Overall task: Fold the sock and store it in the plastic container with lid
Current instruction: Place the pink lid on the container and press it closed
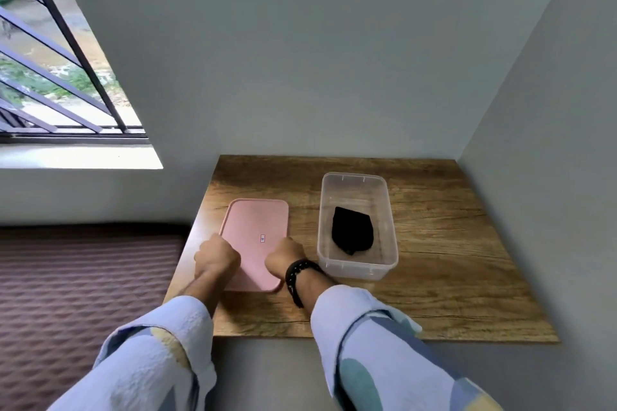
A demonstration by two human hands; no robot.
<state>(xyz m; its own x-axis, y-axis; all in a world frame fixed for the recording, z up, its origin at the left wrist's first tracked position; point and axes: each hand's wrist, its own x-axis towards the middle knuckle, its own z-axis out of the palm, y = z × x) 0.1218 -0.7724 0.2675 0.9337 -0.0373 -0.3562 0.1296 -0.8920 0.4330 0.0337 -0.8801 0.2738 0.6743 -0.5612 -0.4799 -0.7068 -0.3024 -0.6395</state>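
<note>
A folded black sock (352, 230) lies inside the clear plastic container (357, 269), which stands open on the wooden board (450, 243). To its left lies the pink lid (258, 220), flat on the board. My left hand (217, 257) grips the lid's left edge, fingers curled around it. On the lid's right edge, near the container, my right hand (285, 259) is closed the same way; a black bracelet circles that wrist.
The board sits in a corner, with grey walls behind and to the right. A brown patterned mattress (83, 277) lies to the left of the board. A barred window (50, 77) is at the upper left.
</note>
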